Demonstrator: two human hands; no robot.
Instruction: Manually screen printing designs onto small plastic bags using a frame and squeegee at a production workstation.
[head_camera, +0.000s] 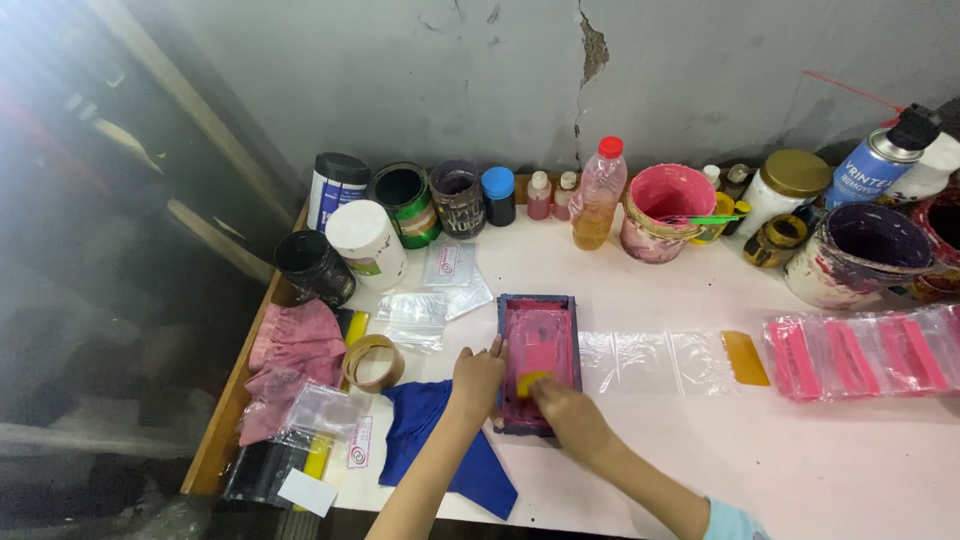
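A small blue-framed printing screen (512, 310) smeared with pink ink lies flat on the white table (800, 450), over the left end of a strip of clear plastic bags (655, 362). My left hand (477, 382) presses on the frame's left edge near its front corner. My right hand (566, 412) grips a small yellow squeegee (530, 382) set on the pink mesh near the frame's front end. A blue cloth (440, 440) lies under my left forearm.
Paint tins, jars, small bottles, a pink-stained bucket (663, 212) and a spray can (880, 160) line the back along the wall. Pink-printed bags (860, 352) and an orange scraper (745, 357) lie right. A tape roll (373, 362), pink rag (295, 345) and loose bags sit left.
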